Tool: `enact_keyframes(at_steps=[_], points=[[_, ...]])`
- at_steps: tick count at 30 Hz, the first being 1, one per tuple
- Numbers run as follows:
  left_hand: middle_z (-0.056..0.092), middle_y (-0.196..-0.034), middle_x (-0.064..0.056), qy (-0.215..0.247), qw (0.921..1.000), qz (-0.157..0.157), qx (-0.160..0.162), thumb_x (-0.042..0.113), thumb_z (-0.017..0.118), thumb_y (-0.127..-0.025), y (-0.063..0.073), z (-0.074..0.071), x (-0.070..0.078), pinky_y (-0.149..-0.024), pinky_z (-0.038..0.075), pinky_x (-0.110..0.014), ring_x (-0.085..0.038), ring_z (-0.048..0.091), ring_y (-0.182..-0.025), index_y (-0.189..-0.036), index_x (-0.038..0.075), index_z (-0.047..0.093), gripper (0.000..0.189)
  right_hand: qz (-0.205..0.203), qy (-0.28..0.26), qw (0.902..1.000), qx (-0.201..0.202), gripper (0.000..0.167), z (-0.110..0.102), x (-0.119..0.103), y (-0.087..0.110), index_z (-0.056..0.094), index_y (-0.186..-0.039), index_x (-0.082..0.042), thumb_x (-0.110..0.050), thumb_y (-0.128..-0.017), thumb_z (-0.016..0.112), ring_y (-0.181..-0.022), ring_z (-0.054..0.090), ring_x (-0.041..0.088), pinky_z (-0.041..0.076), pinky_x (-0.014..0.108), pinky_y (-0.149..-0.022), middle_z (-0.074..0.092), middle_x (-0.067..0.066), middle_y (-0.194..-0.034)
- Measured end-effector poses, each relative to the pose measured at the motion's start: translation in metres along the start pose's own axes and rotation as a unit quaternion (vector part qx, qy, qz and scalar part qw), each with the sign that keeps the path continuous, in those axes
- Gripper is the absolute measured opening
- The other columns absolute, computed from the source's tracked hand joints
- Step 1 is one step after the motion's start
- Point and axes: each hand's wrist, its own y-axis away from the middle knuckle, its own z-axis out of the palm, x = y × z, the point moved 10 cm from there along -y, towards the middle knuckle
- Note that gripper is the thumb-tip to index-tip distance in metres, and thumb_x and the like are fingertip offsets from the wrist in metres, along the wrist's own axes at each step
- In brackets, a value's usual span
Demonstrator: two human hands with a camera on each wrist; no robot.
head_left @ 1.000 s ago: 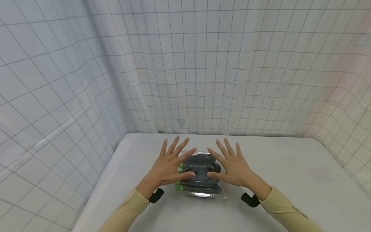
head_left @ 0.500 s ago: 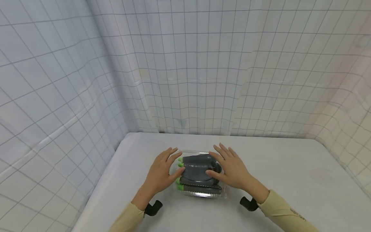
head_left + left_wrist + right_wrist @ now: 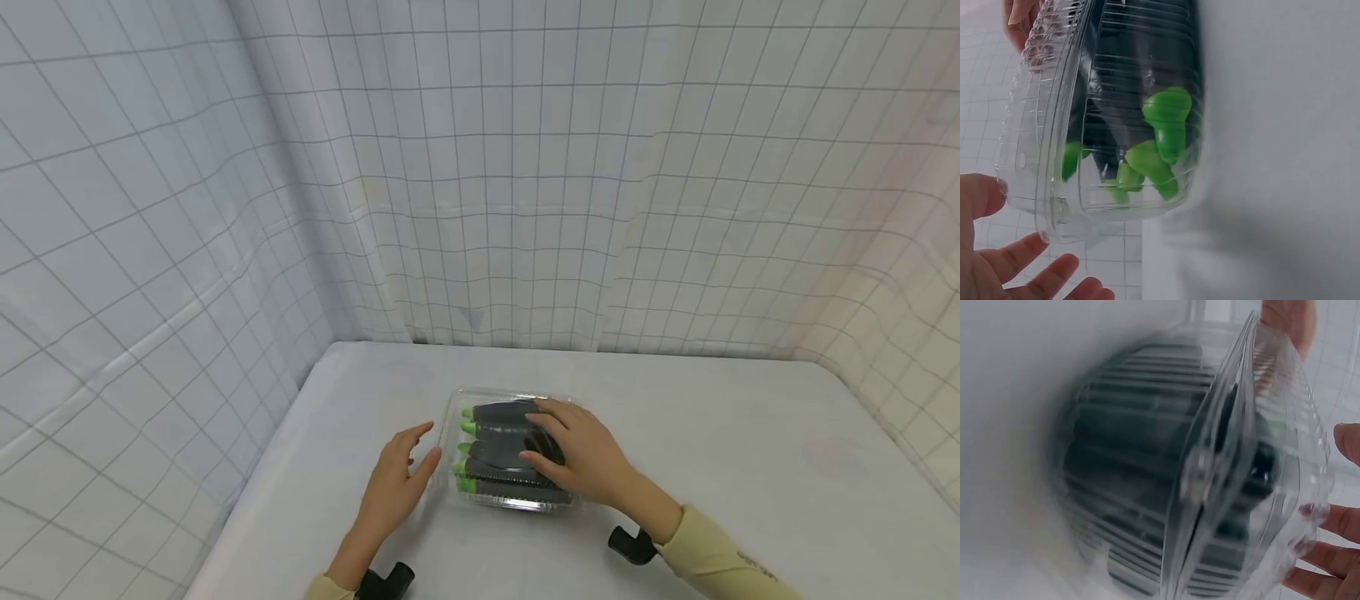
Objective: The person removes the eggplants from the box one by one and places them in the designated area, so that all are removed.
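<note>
A clear plastic clamshell box (image 3: 517,503) lies closed on the table, its lid hinged or pressed down over several dark eggplants (image 3: 491,454) with green stems pointing left. My left hand (image 3: 393,483) is beside the box's left end, fingers loosely bent. In the left wrist view its thumb and index fingertip are right at the lid's rim (image 3: 1047,156). Over the box's right end lies my right hand (image 3: 588,458), its fingers spread across the lid and hiding part of the eggplants. The right wrist view shows those fingertips (image 3: 1310,510) against the ridged lid.
White cloth covers the table (image 3: 720,450). Behind it and at both sides hang white curtains (image 3: 510,208) with a dark grid. A black wrist mount (image 3: 633,546) sits under each wrist.
Both hands came down from above the box with fingers spread. The left hand moved left and nearer to the box's left end; the right hand lowered onto the right part of the lid.
</note>
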Motion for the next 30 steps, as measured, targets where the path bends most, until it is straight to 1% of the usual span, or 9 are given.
enact_keyframes(at_steps=[4, 7, 11, 14, 17, 20, 24, 27, 30], points=[[0.052, -0.128, -0.013, 0.044, 0.9977, -0.046, -0.022, 0.037, 0.048, -0.100, 0.010, 0.008, -0.010, -0.081, 0.050, -0.041, -0.030, 0.051, -0.113, -0.135, 0.007, 0.051, 0.046, -0.002, -0.009, 0.9999, -0.003, 0.053, 0.004, -0.008, -0.001, 0.059, -0.125, -0.010, -0.049, -0.090, 0.060, -0.120, 0.049, 0.028, 0.037, 0.049, -0.101, 0.051, 0.012, -0.133], [0.053, -0.128, -0.013, 0.066, 0.9953, -0.065, -0.028, 0.036, 0.043, -0.102, 0.016, 0.012, -0.013, -0.081, 0.049, -0.039, -0.029, 0.052, -0.112, -0.135, 0.006, 0.050, 0.045, -0.009, -0.013, 0.9999, -0.004, 0.052, 0.006, -0.014, -0.002, 0.059, -0.124, -0.009, -0.049, -0.091, 0.059, -0.121, 0.049, 0.028, 0.035, 0.050, -0.103, 0.052, 0.012, -0.132], [0.053, -0.128, -0.014, 0.086, 0.9919, -0.089, -0.030, 0.036, 0.040, -0.103, 0.021, 0.015, -0.019, -0.080, 0.050, -0.038, -0.028, 0.054, -0.109, -0.136, 0.005, 0.049, 0.046, -0.008, -0.024, 0.9995, -0.016, 0.052, 0.012, -0.021, -0.002, 0.059, -0.125, -0.009, -0.049, -0.092, 0.056, -0.121, 0.049, 0.027, 0.033, 0.049, -0.104, 0.053, 0.012, -0.131], [0.055, -0.124, -0.016, 0.105, 0.9889, -0.101, -0.028, 0.034, 0.039, -0.103, 0.024, 0.017, -0.022, -0.076, 0.052, -0.033, -0.028, 0.057, -0.104, -0.136, 0.003, 0.047, 0.046, -0.006, -0.033, 0.9992, -0.020, 0.052, 0.015, -0.025, -0.001, 0.058, -0.127, -0.010, -0.049, -0.092, 0.056, -0.121, 0.049, 0.027, 0.034, 0.049, -0.103, 0.053, 0.011, -0.131], [0.059, -0.117, -0.016, 0.122, 0.9858, -0.111, -0.031, 0.031, 0.042, -0.103, 0.026, 0.018, -0.025, -0.069, 0.052, -0.026, -0.026, 0.059, -0.097, -0.135, 0.001, 0.047, 0.045, -0.010, -0.034, 0.9993, -0.014, 0.052, 0.018, -0.029, -0.001, 0.058, -0.127, -0.010, -0.048, -0.092, 0.057, -0.119, 0.050, 0.027, 0.037, 0.049, -0.101, 0.054, 0.010, -0.130], [0.062, -0.109, -0.012, 0.121, 0.9834, -0.131, -0.037, 0.032, 0.046, -0.101, 0.028, 0.019, -0.030, -0.066, 0.052, -0.025, -0.022, 0.059, -0.091, -0.133, 0.001, 0.049, 0.044, -0.014, -0.036, 0.9992, -0.010, 0.051, 0.021, -0.033, -0.001, 0.058, -0.126, -0.010, -0.047, -0.091, 0.059, -0.119, 0.051, 0.026, 0.038, 0.047, -0.100, 0.054, 0.009, -0.129], [0.065, -0.095, -0.005, 0.118, 0.9777, -0.169, -0.040, 0.037, 0.051, -0.098, 0.031, 0.018, -0.039, -0.062, 0.051, -0.025, -0.016, 0.059, -0.082, -0.122, 0.003, 0.059, 0.042, -0.019, -0.036, 0.9991, -0.009, 0.051, 0.024, -0.039, -0.002, 0.058, -0.126, -0.011, -0.048, -0.091, 0.060, -0.118, 0.051, 0.025, 0.038, 0.045, -0.101, 0.054, 0.008, -0.129], [0.064, -0.083, -0.003, 0.121, 0.9744, -0.183, -0.046, 0.037, 0.053, -0.097, 0.031, 0.020, -0.042, -0.058, 0.050, -0.026, -0.016, 0.058, -0.075, -0.107, 0.003, 0.065, 0.037, -0.028, -0.030, 0.9992, -0.003, 0.051, 0.026, -0.043, -0.003, 0.059, -0.125, -0.012, -0.048, -0.090, 0.061, -0.118, 0.051, 0.025, 0.039, 0.045, -0.101, 0.055, 0.008, -0.128], [0.062, -0.075, -0.003, 0.129, 0.9730, -0.186, -0.046, 0.032, 0.054, -0.097, 0.031, 0.021, -0.042, -0.055, 0.049, -0.025, -0.016, 0.057, -0.069, -0.094, 0.003, 0.065, 0.031, -0.044, -0.018, 0.9989, 0.003, 0.054, 0.028, -0.047, -0.004, 0.059, -0.125, -0.012, -0.051, -0.088, 0.061, -0.118, 0.051, 0.024, 0.039, 0.046, -0.100, 0.055, 0.008, -0.128]])
